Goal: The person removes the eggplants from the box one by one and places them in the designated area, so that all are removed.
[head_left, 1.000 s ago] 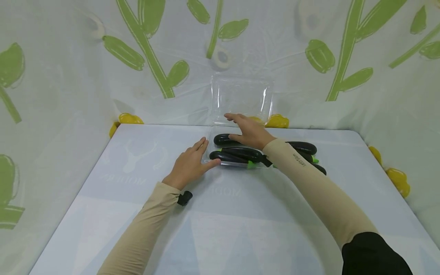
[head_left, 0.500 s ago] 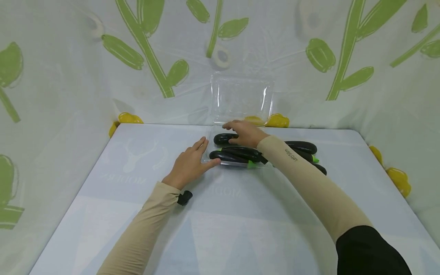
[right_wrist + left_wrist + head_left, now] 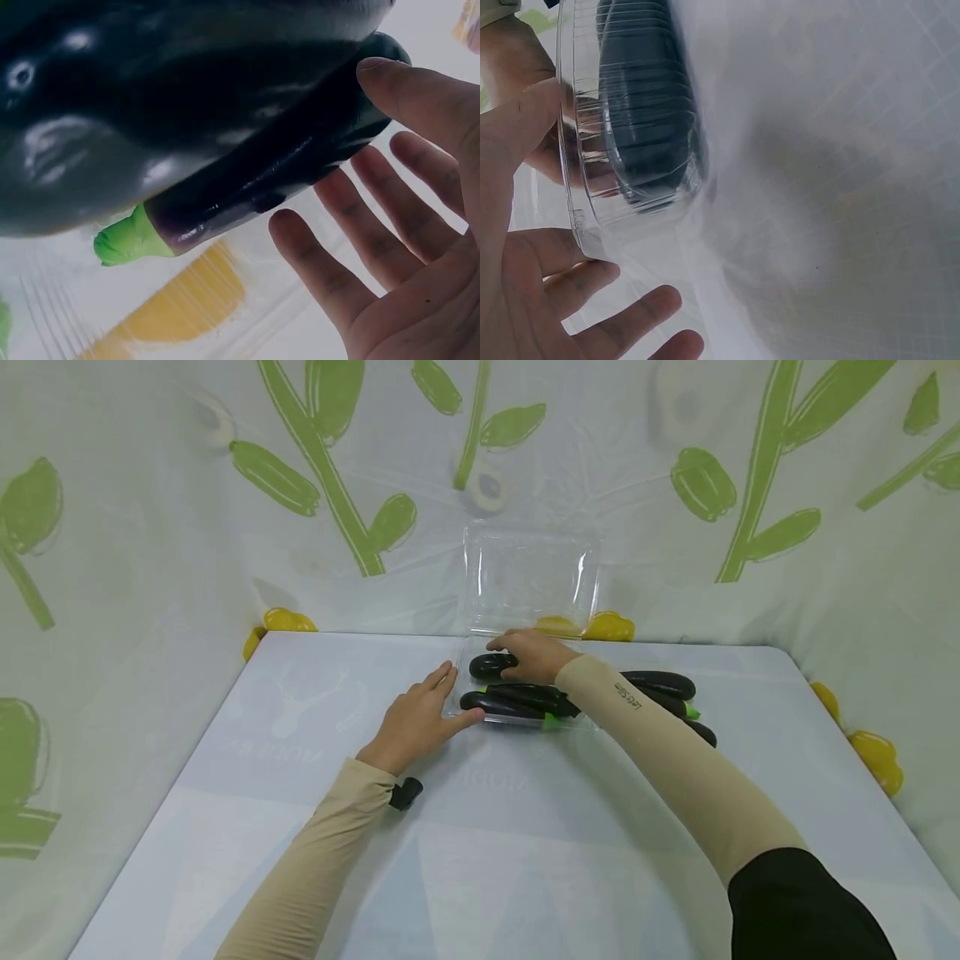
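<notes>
A clear plastic clamshell box (image 3: 467, 653) stands at the table's back edge with its lid (image 3: 531, 578) raised. Several dark eggplants lie inside, two of them along the front side, including a front eggplant (image 3: 504, 705). My left hand (image 3: 411, 725) is spread at the box's left end; in the left wrist view its thumb (image 3: 536, 112) lies along the clear rim. My right hand (image 3: 536, 657) reaches into the box over the rear eggplant (image 3: 491, 666). In the right wrist view its thumb overlaps an eggplant with a green stem (image 3: 131, 238), and its extended fingers lie along the lower edge.
More eggplants (image 3: 660, 683) lie on the table just right of the box, partly behind my right forearm. Behind the white table (image 3: 480, 860) rises a white curtain (image 3: 630, 560) printed with green leaves.
My right hand has come down and slightly left, onto the rear eggplant in the box. The left hand keeps its place at the box's left end.
</notes>
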Demonstrator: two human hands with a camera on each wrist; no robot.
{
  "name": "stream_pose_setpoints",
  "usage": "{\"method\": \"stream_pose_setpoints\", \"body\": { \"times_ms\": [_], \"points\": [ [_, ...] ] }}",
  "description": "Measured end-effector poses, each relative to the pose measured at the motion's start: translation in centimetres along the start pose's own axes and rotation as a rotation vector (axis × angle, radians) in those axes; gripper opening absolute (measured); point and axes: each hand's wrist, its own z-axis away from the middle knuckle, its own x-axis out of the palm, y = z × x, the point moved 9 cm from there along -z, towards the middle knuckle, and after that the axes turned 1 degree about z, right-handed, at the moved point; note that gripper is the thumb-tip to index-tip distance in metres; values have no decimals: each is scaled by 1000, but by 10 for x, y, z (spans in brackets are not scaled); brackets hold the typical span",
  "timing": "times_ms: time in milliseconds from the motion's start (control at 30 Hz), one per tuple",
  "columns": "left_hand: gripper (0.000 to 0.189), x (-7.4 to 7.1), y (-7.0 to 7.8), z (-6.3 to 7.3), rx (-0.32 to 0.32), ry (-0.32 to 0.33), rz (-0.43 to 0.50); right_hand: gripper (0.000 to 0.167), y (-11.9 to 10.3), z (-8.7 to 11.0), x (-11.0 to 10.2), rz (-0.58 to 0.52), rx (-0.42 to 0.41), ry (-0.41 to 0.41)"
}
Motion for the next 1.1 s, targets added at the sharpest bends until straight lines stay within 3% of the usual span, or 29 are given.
{"method": "stream_pose_setpoints", "body": {
  "times_ms": [400,967,1100],
  "points": [
    [96,0,1,-1,9,1,-8,46,2,-1,7,27,10,-49],
    [96,-2,3,-1,2,8,-1,44,-3,2,4,-11,12,-54],
    [96,-1,2,0,-4,4,-3,44,-2,3,-1,-27,15,-22]
  ]
}}
